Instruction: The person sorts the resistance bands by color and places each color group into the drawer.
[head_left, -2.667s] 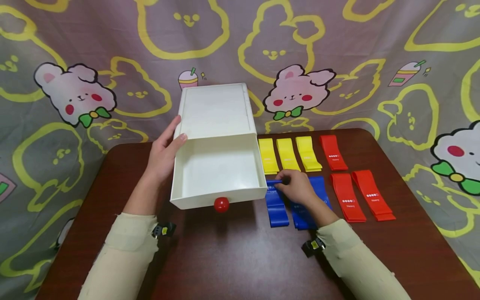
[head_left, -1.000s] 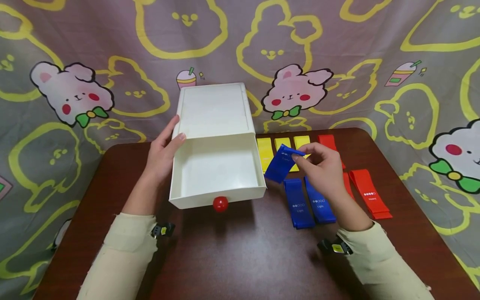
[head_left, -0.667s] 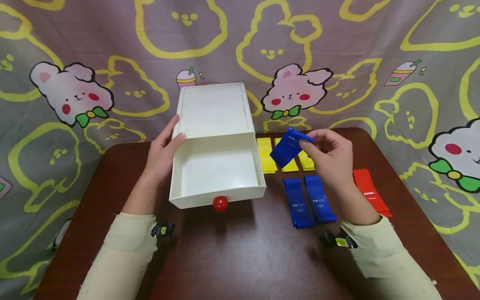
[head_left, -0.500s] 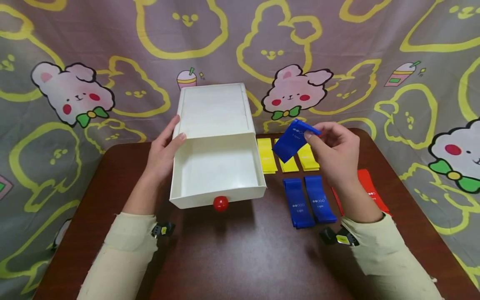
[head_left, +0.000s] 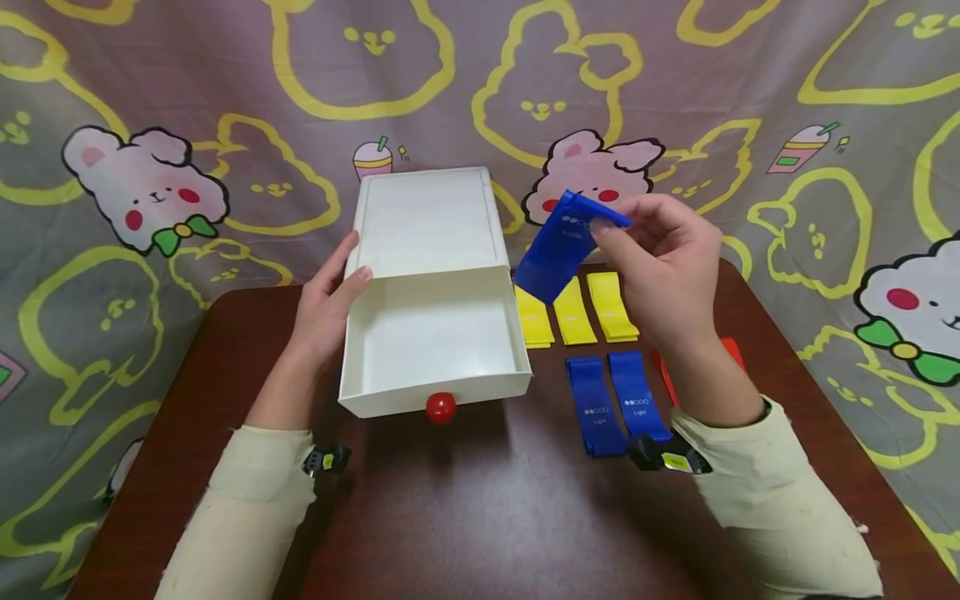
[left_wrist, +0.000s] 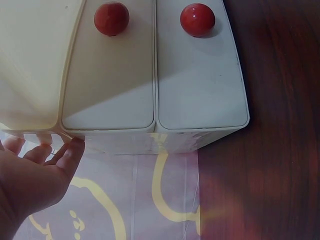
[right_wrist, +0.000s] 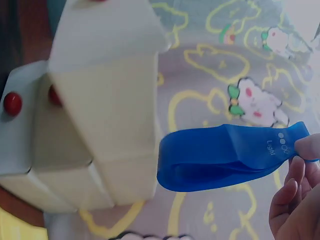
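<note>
In the head view my right hand (head_left: 671, 267) pinches a folded blue resistance band (head_left: 551, 254) between thumb and fingers, raised above the table. The right wrist view shows this loop hanging out flat, printed "Light" near the pinched end. My left hand (head_left: 322, 308) rests against the left side of a white drawer cabinet (head_left: 431, 221), thumb at its front edge and fingers along the side wall. The cabinet's top drawer (head_left: 435, 400), with a red ball knob (head_left: 441, 407), is pulled out with nothing inside. Two lower drawers (left_wrist: 110, 75) are closed.
Three yellow bands (head_left: 573, 312) lie right of the cabinet. Nearer me are two blue bands (head_left: 597, 408). Red bands (head_left: 733, 350) are partly hidden behind my right forearm. A patterned curtain (head_left: 247, 67) hangs directly behind the brown table (head_left: 450, 517).
My right hand has picked a blue band off the table and lifted it, first rightward over the yellow bands, then higher. My left hand and the cabinet stay put.
</note>
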